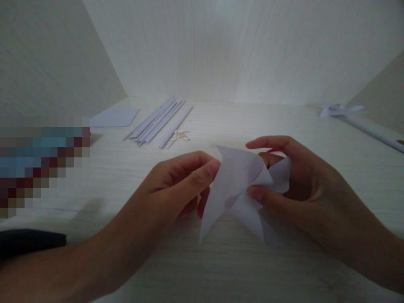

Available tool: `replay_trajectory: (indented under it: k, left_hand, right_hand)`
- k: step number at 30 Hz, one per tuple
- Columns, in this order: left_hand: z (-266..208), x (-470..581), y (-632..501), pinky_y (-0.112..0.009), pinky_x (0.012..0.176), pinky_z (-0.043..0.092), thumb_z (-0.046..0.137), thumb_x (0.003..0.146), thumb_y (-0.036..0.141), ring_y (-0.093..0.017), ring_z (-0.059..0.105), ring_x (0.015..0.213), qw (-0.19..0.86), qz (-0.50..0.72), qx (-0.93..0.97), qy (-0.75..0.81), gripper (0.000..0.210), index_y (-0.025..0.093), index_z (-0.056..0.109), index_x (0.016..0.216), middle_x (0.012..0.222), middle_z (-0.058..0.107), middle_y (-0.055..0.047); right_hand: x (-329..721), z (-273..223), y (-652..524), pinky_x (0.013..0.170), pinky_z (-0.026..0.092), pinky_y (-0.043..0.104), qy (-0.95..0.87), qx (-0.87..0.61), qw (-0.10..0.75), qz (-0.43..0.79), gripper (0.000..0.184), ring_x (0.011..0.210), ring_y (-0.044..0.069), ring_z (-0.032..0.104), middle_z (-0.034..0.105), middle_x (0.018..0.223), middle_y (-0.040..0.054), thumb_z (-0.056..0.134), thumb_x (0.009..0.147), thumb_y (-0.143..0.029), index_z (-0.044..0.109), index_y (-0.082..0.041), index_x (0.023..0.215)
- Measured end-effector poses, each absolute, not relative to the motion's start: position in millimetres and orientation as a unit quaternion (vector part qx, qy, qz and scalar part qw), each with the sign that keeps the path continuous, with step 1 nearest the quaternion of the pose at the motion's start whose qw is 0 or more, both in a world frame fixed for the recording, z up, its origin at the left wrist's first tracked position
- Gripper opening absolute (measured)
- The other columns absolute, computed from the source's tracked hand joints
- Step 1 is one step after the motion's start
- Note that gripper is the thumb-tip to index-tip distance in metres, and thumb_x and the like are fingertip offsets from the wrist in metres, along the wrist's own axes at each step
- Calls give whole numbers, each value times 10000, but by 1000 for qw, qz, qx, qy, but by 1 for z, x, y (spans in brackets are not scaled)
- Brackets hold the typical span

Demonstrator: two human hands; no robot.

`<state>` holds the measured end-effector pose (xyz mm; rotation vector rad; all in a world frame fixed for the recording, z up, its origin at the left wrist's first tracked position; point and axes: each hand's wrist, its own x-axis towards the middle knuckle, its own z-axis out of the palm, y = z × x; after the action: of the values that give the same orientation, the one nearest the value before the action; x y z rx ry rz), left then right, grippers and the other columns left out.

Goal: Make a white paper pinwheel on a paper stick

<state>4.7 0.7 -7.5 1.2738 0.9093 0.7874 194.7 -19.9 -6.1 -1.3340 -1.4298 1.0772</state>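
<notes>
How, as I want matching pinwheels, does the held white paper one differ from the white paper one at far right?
The held white paper pinwheel is in the right hand; the farther white paper pinwheel lies down. The farther pinwheel has a long pale stick; the held pinwheel shows none. Both are folded paper.

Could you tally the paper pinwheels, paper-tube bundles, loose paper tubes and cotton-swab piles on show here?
Paper pinwheels: 2 (held pinwheel, far pinwheel)
Paper-tube bundle: 1
Loose paper tube: 1
Cotton-swab pile: 1
Total: 5

The left hand [186,185] pinches, thumb over curled fingers, while the right hand [303,179] arches, index finger raised.
</notes>
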Motion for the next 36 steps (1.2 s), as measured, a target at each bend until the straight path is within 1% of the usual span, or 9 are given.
replay_trajectory:
  k: [5, 8, 11, 15, 21, 24, 28, 32, 36]
  left_hand:
    - [-6, 5, -1, -165, 542, 416, 631, 810, 415, -88, 558, 623, 620, 346, 581, 398, 201, 229, 635, 734, 662, 563, 49]
    - [-3, 6, -1, -185, 604, 471, 663, 789, 372, -113, 613, 698, 612, 337, 597, 394, 146, 227, 655, 768, 746, 643, 34]
    - [0, 7, -2, -193, 616, 484, 664, 785, 361, -133, 635, 737, 603, 317, 614, 398, 134, 228, 668, 798, 776, 664, 24]
    - [1, 8, -3, -168, 538, 431, 658, 776, 376, -110, 598, 670, 594, 300, 627, 406, 144, 233, 654, 762, 724, 638, 37]
    - [0, 10, -2, -171, 510, 397, 644, 771, 407, -100, 531, 603, 593, 295, 628, 408, 181, 236, 648, 712, 648, 594, 37]
    - [1, 9, -4, -177, 497, 385, 631, 771, 412, -105, 518, 590, 593, 287, 627, 415, 186, 237, 645, 707, 635, 584, 32]
    - [0, 8, -5, -182, 516, 403, 665, 740, 384, -109, 524, 596, 582, 280, 637, 421, 149, 239, 639, 715, 649, 598, 35]
    - [-2, 7, -4, -190, 555, 431, 685, 728, 333, -100, 511, 580, 570, 279, 644, 427, 98, 243, 651, 749, 679, 614, 38]
    - [-3, 8, -3, -175, 550, 428, 669, 742, 279, -98, 527, 592, 588, 283, 633, 417, 41, 240, 654, 744, 659, 605, 44]
  right_hand:
    - [194, -6, -21, 287, 389, 165, -568, -538, 439, 441, 433, 399, 83, 529, 604, 766, -40, 722, 652, -226, 563, -346, 1037]
    - [195, -7, -22, 311, 434, 180, -575, -526, 449, 437, 434, 456, 111, 580, 609, 788, -35, 726, 657, -219, 562, -346, 1038]
    - [195, -8, -23, 342, 462, 187, -584, -516, 448, 437, 442, 504, 133, 618, 625, 792, -39, 721, 670, -203, 562, -359, 1052]
    - [194, -9, -23, 316, 433, 163, -589, -514, 446, 435, 438, 456, 114, 593, 629, 751, -54, 712, 683, -188, 561, -365, 1054]
    - [195, -8, -25, 303, 416, 152, -597, -514, 447, 425, 441, 427, 95, 571, 627, 782, -55, 716, 686, -189, 560, -368, 1058]
    - [195, -7, -26, 323, 442, 167, -593, -513, 441, 437, 448, 450, 109, 589, 622, 786, -52, 726, 681, -205, 552, -375, 1057]
    - [194, -6, -25, 361, 490, 204, -585, -519, 434, 447, 474, 505, 148, 633, 626, 818, -35, 740, 674, -228, 544, -380, 1078]
    - [193, -6, -24, 393, 498, 195, -601, -517, 435, 426, 457, 529, 139, 633, 634, 817, -35, 742, 686, -224, 550, -375, 1073]
    - [195, -8, -25, 420, 510, 194, -605, -518, 433, 422, 464, 552, 137, 641, 632, 830, -41, 743, 698, -223, 546, -394, 1082]
